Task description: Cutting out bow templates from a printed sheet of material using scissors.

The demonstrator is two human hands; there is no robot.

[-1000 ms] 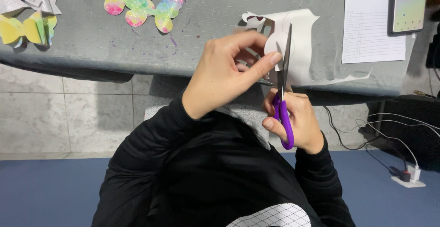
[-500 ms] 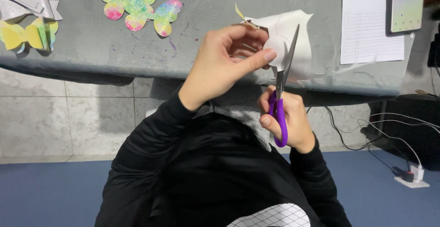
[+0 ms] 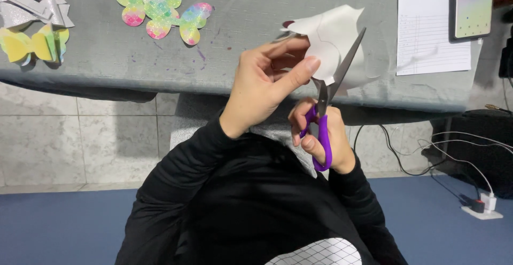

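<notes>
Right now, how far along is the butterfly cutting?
Done: two rainbow glitter paper butterflies and a yellow paper butterfly lie finished on the grey table. In hand: the left hand holds a white paper sheet while the right hand works purple-handled scissors into it. Left: most of its outline remains uncut.

Since 1 s ago: white paper piece (image 3: 331,37) turned in the left hand (image 3: 264,86) — its cut, curly edge no longer shows at upper left, smooth side faces up now. Scissors (image 3: 327,102) tilted further right, blades open wider around the paper's lower edge. Right hand (image 3: 320,139) sits a bit lower — thumb side rotated w/ the handle.
</notes>
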